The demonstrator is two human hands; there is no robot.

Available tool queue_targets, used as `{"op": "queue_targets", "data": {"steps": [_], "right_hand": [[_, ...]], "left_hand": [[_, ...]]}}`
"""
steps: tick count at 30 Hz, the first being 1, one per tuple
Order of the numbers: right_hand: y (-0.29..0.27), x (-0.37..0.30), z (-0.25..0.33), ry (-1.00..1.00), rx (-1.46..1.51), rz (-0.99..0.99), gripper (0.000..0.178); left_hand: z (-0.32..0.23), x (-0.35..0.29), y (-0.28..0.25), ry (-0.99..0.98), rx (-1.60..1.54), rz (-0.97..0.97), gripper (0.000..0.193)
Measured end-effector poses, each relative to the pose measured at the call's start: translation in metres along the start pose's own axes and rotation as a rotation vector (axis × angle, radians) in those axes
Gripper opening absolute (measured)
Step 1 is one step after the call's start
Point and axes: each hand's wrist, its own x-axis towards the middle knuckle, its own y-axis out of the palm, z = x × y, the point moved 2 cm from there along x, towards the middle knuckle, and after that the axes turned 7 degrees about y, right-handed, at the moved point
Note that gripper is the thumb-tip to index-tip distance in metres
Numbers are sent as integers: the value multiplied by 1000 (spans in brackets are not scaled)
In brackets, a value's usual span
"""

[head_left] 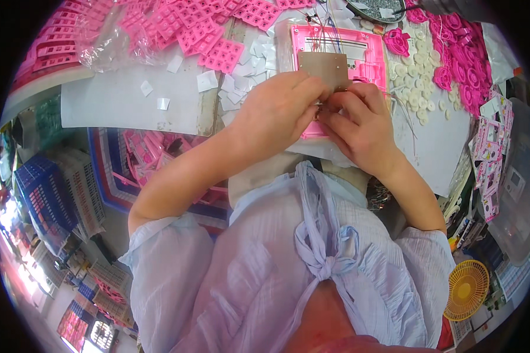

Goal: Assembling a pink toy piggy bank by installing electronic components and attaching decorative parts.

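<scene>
Across the upper part of the frame runs a pale tabletop [435, 159], with pink plastic grids [221, 56] heaped at the upper left, small white squares [206, 81] scattered beside them, and cream discs [415, 70] with magenta plastic parts [397, 42] at the upper right. A blue crate [103, 176] of pink pieces [147, 153] sits below the tabletop, left of centre.

Your work is at the upper centre: a pink plastic casing [375, 56] lies with its inside facing up, and a brown board [324, 63] covers part of it, thin coloured wires [329, 26] rising beyond the board's far edge. Both your hands meet at the board's near edge. Your left hand [276, 109] comes in with its fingers drawn together and bent, the tips close against the board's lower edge. Your right hand [362, 123] faces it with fingers curled inward, thumb below, near the board's lower right corner. Each grip is narrow, the fingertips of the two hands almost touching, but they hide what lies between them; you cannot tell whether either grip is closed on the board, a wire or a smaller part.
</scene>
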Motion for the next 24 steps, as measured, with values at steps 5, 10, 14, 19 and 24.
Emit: {"op": "queue_targets", "data": {"steps": [5, 10, 14, 19, 24], "right_hand": [[-1, -1, 1, 12, -62, 54, 19], [-16, -2, 16, 87, -143, 228, 25], [-20, -12, 14, 146, -43, 243, 30], [-17, -12, 6, 124, 90, 77, 33], [-7, -11, 7, 115, -52, 106, 34]], "left_hand": [[1, -1, 5, 8, 29, -18, 21], [7, -3, 8, -293, -99, -19, 27], [21, -1, -31, -171, 268, -411, 36], [-4, -42, -22, -97, 175, -15, 22], [4, -35, -43, -240, 67, -79, 9]]}}
